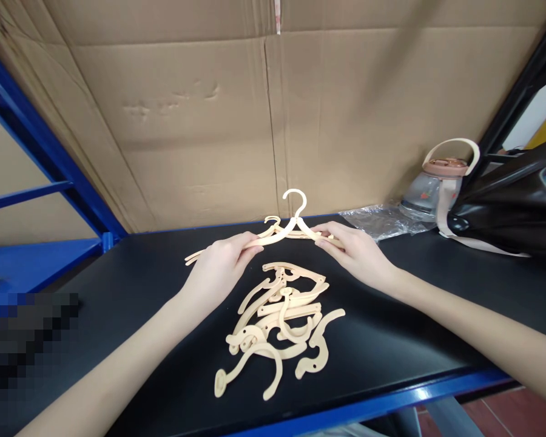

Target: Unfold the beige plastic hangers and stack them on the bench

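A cream plastic clothes hanger point(279, 233) is held up between my two hands, hook upward. My left hand point(221, 264) pinches its left arm, fingers and thumb closed. On the other side my right hand point(352, 252) grips the right arm the same way. Behind it other assembled hangers point(272, 220) lie on the table, partly covered by my hands and the held one. Nearer to me, below the hands, lies a loose pile of hanger parts point(291, 312), with curved hooks and arm pieces overlapping. One loose hook point(275, 358) sits at the pile's front.
The black table point(164, 364) has a blue metal frame. Cardboard point(186, 121) stands along its back. At the right are a clear bottle point(430, 188) with a handle and strap, crumpled clear plastic point(382, 221) and a black bag point(519, 200).
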`<action>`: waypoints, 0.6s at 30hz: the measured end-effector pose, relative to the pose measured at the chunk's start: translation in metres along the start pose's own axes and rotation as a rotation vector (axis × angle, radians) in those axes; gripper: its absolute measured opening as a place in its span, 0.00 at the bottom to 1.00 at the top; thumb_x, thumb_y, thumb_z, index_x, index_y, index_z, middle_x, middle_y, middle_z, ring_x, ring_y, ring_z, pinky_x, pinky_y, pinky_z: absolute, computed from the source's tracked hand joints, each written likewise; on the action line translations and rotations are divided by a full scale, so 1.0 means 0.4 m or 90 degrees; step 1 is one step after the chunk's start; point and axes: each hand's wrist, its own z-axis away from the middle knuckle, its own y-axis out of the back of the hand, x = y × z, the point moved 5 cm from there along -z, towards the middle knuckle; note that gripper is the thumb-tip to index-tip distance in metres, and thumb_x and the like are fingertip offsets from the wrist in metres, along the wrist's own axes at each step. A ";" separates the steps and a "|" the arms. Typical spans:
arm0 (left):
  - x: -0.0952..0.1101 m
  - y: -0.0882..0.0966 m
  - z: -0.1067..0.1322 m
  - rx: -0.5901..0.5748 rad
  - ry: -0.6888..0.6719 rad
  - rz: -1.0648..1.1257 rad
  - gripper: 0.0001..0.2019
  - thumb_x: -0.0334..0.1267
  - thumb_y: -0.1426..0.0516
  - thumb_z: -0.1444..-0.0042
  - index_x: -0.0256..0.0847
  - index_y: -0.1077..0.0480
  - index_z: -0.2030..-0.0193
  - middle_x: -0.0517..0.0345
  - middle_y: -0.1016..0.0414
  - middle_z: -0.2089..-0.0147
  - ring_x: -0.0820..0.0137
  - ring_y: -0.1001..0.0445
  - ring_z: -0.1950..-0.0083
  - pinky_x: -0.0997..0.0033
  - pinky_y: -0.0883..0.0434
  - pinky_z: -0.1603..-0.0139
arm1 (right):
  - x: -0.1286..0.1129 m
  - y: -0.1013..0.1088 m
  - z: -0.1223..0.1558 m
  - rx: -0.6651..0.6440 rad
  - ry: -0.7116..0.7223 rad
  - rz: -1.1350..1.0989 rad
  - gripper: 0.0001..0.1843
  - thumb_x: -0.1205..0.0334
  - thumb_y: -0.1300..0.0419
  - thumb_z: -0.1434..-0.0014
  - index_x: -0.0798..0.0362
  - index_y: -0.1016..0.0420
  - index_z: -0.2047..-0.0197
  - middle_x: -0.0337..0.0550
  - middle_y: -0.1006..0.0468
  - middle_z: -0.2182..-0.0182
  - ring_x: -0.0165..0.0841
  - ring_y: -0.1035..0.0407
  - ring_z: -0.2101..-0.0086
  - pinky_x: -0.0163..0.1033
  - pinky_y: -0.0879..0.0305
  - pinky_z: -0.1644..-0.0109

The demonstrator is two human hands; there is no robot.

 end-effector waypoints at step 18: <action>0.120 -0.079 0.054 -0.022 -0.239 0.090 0.10 0.39 0.53 0.34 0.44 0.32 0.53 0.61 0.25 0.62 0.74 0.27 0.67 0.76 0.33 0.66 | -0.084 -0.074 0.044 -0.210 -0.080 -0.556 0.24 0.45 0.51 0.36 0.55 0.32 0.48 0.38 0.31 0.75 0.27 0.39 0.77 0.32 0.43 0.75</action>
